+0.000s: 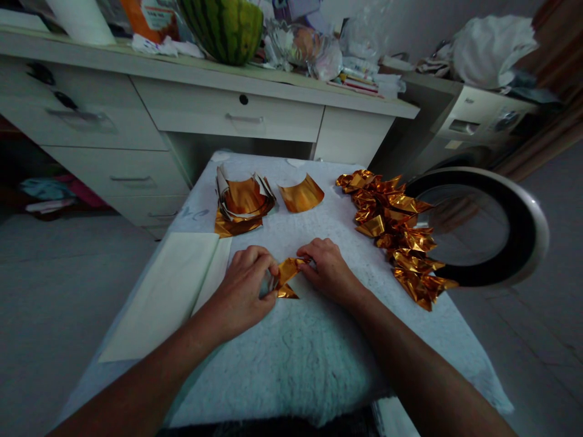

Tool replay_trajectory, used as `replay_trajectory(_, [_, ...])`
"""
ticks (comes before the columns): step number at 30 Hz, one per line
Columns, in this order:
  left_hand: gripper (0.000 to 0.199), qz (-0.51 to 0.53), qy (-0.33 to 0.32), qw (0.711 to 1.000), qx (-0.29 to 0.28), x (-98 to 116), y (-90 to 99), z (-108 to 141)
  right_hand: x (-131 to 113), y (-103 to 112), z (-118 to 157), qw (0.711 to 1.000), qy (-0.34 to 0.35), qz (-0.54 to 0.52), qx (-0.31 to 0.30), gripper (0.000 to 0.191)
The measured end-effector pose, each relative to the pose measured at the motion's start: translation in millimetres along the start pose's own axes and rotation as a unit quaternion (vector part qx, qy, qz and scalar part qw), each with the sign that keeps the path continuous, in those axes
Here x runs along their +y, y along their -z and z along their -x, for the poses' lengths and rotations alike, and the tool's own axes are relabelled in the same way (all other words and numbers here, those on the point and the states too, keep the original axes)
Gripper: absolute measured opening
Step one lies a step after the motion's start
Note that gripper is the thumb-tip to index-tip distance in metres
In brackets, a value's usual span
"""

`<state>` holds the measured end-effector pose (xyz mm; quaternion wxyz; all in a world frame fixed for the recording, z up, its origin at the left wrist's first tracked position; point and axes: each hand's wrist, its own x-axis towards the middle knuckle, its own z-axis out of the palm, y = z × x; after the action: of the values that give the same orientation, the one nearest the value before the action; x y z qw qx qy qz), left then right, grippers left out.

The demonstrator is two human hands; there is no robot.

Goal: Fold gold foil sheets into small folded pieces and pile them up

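Between my two hands is a small piece of gold foil paper (pixel 288 273), partly folded, with a pointed flap at its lower edge. My left hand (pixel 250 276) pinches its left side between thumb and fingers. On its right end, the fingertips of my right hand (pixel 325 267) are closed. Beyond them a single curved gold sheet (pixel 303 194) lies on the cloth-covered table (pixel 328 340). Left of that sheet sits a curled stack of gold foil sheets (pixel 243 197). Several folded gold foil pieces (pixel 392 224) form a pile along the table's right side.
White paper (pixel 159 291) lies along the table's left side. A washing machine door (pixel 483 224) hangs open close by the right edge. Behind stands a white cabinet (pixel 237 112) with drawers, topped by a cut watermelon (pixel 223 27), a glass bowl (pixel 296 45) and clutter.
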<state>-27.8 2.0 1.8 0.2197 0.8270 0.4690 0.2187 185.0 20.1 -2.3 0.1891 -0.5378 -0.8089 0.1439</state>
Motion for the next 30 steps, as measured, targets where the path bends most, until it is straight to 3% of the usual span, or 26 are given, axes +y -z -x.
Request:
replay_trajectory(7, [0.005, 0.007, -0.008, 0.999, -0.034, 1.1, 1.3, -1.4, -2.6, 2.3, -1.6, 0.998, 0.001, -0.060, -0.009, 0.011])
replay_trajectory(10, [0.008, 0.043, -0.007, 0.999, -0.026, 4.0, 1.5, -3.4, -1.0, 4.1, -1.0, 0.991, 0.001, -0.137, 0.009, 0.013])
replay_trajectory(15, [0.005, 0.121, 0.054, 0.991, -0.019, 6.8, 3.8, -5.1, 2.4, 4.0, -0.6, 0.943, -0.082, -0.323, 0.016, 0.004])
replay_trajectory(18, [0.002, 0.184, 0.101, 0.978, -0.005, 7.4, 6.4, -5.0, 2.3, 2.7, -0.5, 0.906, -0.088, -0.414, 0.025, 0.010])
replay_trajectory(23, [0.016, 0.283, 0.122, 0.951, 0.025, 3.0, 7.8, -6.4, 0.7, 5.9, 0.9, 0.889, -0.068, -0.452, 0.029, 0.008])
replay_trajectory(30, [0.021, 0.376, 0.139, 0.916, 0.033, 3.3, 8.6, -8.0, -3.4, 15.6, 0.3, 0.862, -0.133, -0.488, 0.036, 0.010])
